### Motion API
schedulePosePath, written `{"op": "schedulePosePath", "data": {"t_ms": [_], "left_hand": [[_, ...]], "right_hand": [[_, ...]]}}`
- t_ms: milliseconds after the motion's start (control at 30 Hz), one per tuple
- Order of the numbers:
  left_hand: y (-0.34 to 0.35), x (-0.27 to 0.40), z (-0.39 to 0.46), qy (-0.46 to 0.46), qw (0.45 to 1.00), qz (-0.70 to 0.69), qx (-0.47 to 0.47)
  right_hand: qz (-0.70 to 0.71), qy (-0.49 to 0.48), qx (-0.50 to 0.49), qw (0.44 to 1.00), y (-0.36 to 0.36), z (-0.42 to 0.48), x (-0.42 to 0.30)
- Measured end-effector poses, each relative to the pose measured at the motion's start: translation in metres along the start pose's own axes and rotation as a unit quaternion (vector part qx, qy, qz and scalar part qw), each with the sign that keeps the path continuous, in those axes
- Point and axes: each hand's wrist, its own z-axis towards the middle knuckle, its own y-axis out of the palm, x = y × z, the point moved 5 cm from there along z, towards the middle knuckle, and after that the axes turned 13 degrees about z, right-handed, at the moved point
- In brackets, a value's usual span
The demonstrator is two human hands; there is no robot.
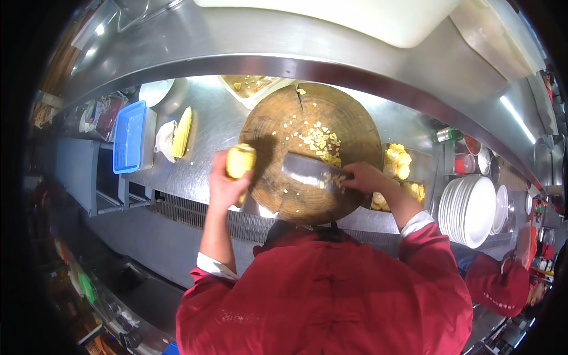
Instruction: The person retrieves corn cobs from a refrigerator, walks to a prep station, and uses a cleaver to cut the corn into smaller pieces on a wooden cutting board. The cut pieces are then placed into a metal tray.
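Note:
My left hand point(224, 184) holds a corn cob point(241, 162) beside the left rim of a round wooden chopping block point(266, 120). The cob's end points up toward me. My right hand point(367, 177) grips a cleaver point(306, 171) low over the block, its broad blade lying across the wood and pointing left. Yellow corn bits point(321, 140) lie scattered on the block beyond the blade, and some cling to the blade near my fingers. On the steel counter to the left rest a second, whole corn cob point(182, 133) and a crumpled white cloth or bag point(165, 140).
A blue plastic basket point(129, 140) stands at the left. Cut yellow pieces point(397, 162) fill containers right of the block. Stacked white plates point(468, 212) are farther right, near a person in red point(497, 284). Behind the block sits a tray point(248, 88), under a steel shelf edge point(284, 66).

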Motion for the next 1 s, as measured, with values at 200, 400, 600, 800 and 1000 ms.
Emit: {"op": "schedulePosePath", "data": {"t_ms": [200,400,600,800,1000], "left_hand": [[0.114,0.05,-0.017,0.104,0.983,0.117,-0.102],[0.149,0.025,-0.031,0.08,0.931,0.317,-0.165],[0.09,-0.015,-0.088,0.05,0.955,0.282,-0.076],[0.088,-0.028,-0.101,0.034,0.974,0.222,-0.042],[0.084,-0.029,-0.097,0.039,0.973,0.223,-0.04]], "right_hand": [[-0.032,0.031,0.182,0.982,-0.024,0.015,0.007],[-0.056,0.05,0.169,0.983,0.024,0.0,-0.02],[-0.048,0.065,0.178,0.981,0.034,0.006,-0.03],[-0.011,-0.017,0.26,0.965,0.023,0.006,-0.078],[-0.049,0.025,0.241,0.969,0.058,0.024,-0.065]]}}
